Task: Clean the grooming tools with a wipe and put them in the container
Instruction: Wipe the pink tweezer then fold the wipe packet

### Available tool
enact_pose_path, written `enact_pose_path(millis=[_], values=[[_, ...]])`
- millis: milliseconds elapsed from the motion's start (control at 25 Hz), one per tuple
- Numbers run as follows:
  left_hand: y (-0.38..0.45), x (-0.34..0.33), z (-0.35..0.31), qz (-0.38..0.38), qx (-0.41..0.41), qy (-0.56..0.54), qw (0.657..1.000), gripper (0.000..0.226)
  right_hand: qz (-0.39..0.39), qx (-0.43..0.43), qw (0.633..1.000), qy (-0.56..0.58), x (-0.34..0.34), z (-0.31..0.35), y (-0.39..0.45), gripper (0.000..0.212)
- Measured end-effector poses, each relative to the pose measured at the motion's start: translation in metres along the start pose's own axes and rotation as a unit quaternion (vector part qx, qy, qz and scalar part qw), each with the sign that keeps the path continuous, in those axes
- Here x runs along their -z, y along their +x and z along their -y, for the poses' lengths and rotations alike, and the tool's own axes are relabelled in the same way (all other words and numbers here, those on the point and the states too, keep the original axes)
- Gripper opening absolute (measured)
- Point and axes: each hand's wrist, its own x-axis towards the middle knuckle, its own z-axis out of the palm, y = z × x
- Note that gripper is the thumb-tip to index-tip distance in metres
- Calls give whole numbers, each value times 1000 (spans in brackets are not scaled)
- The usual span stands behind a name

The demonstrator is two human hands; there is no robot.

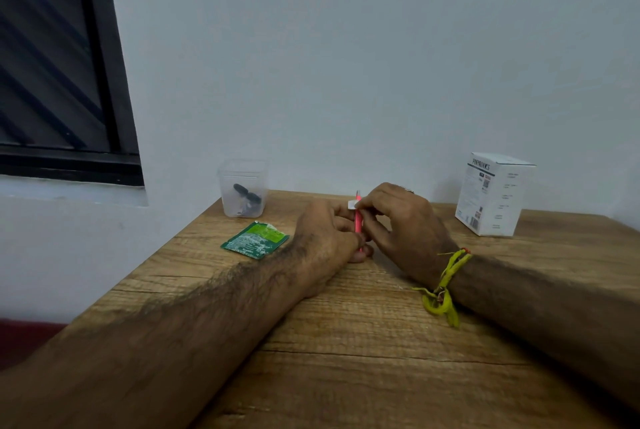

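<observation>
Pink tweezers point(358, 221) stood upright, gripped low by the left hand point(329, 238) while the right hand point(398, 221) pinched a wipe point(352, 204) near their tip; dark tools point(246, 195) already lay in the container point(242, 188), so cleaning appeared part-done.

hands: two, left point(329, 238) and right point(398, 221)
pink tool point(358, 221): one
wipe point(352, 204): one
container point(243, 188): one
green sachet point(255, 239): one
white box point(493, 194): one
counter point(346, 342): one

Slim pink grooming tool point(358, 221) held upright, small white wipe point(352, 204) folded against its upper end. Clear plastic container point(242, 188) near table's far-left corner, dark tools point(246, 194) inside.
</observation>
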Motion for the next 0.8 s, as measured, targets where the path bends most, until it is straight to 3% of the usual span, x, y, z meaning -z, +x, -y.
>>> enact_pose_path(millis=[400, 800], values=[[2, 3, 4, 12, -26, 14, 999, 31, -23, -22, 999, 39, 0, -3, -1, 6], [-7, 2, -2, 31, -46, 23, 998, 29, -3, 11, 999, 43, 3, -11, -5, 12]])
